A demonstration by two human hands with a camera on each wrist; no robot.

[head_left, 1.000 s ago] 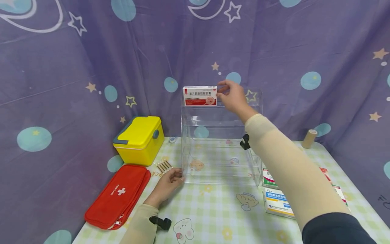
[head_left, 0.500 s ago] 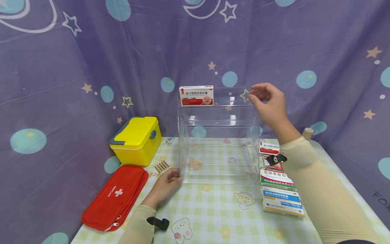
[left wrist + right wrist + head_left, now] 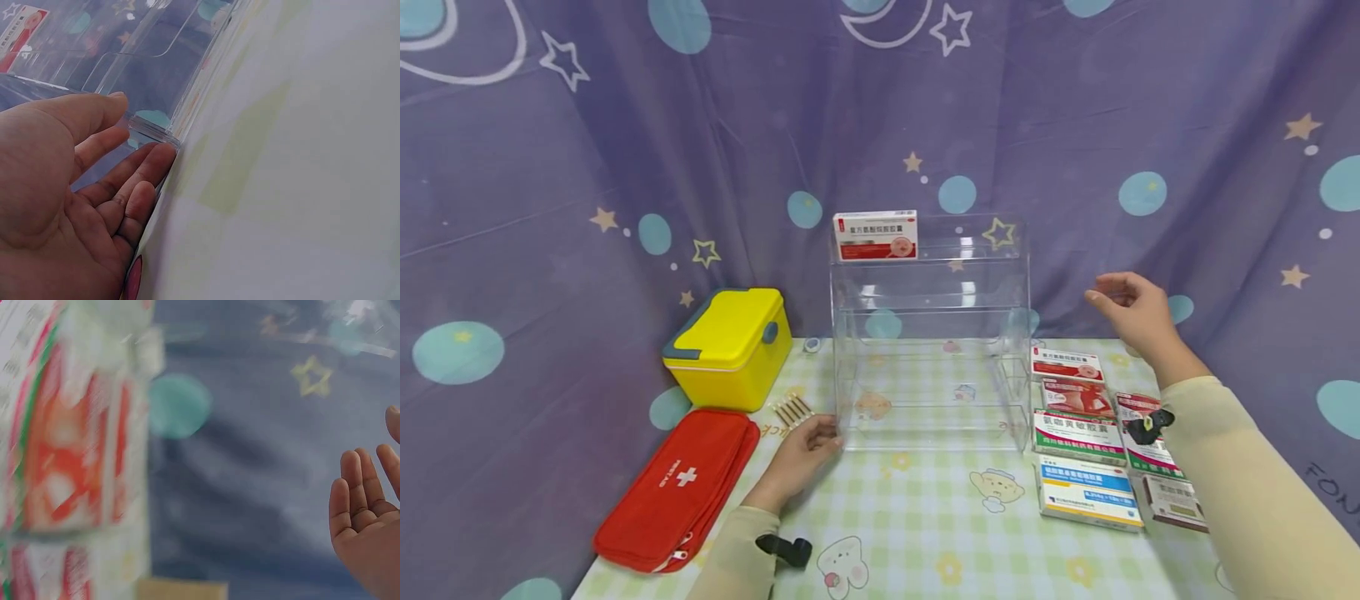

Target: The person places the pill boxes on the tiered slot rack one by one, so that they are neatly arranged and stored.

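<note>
A clear acrylic display rack (image 3: 932, 442) with stepped shelves stands on the table. One red-and-white medicine box (image 3: 877, 237) is upright at the left end of its top shelf. My left hand (image 3: 806, 457) lies on the tablecloth with relaxed fingers, fingertips right at the rack's lower front left corner (image 3: 153, 130). To the right of the rack my right hand (image 3: 1137, 317) is in the air, holding nothing, its fingers loosely bent. Below it lie several medicine boxes: a red-and-white one (image 3: 1066, 365), a green-and-white one (image 3: 1078, 437) and a blue-and-white one (image 3: 1086, 492) among them.
Left of the rack are a yellow lidded box (image 3: 730, 342), a red first aid pouch (image 3: 677, 492) and several cotton swabs (image 3: 792, 410). A small round roll (image 3: 812, 344) lies near the table's back edge. A purple curtain (image 3: 760, 125) hangs behind.
My right hand has left the red-and-white box on the top shelf and moved right and down, over the boxes beside the rack. The left hand stays at the rack's corner.
</note>
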